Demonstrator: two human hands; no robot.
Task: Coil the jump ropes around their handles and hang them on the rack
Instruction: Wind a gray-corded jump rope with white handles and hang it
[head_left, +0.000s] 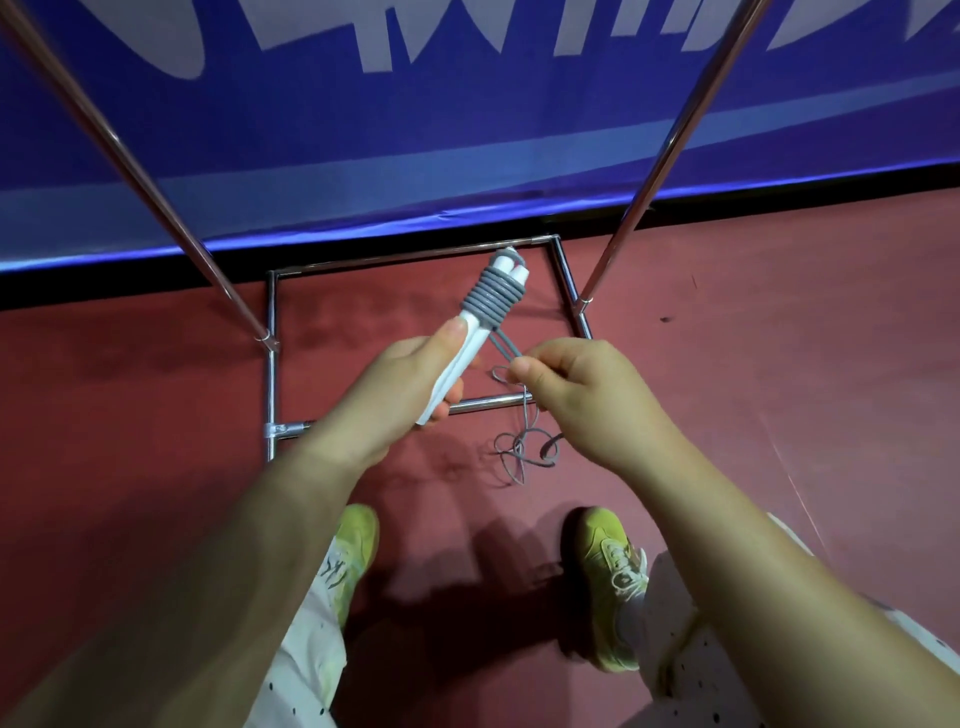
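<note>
My left hand grips two white jump-rope handles side by side, their far ends pointing away from me. Several turns of grey rope are wound round the upper part of the handles. My right hand pinches the doubled grey rope just to the right of the handles. The loose rest of the rope hangs down from that hand and lies in a tangle on the red floor. The chrome rack stands in front of me, its two slanted poles rising left and right.
The rack's rectangular base frame lies on the red floor under my hands. A blue banner runs along the wall behind it. My two feet in yellow-green shoes stand just short of the base.
</note>
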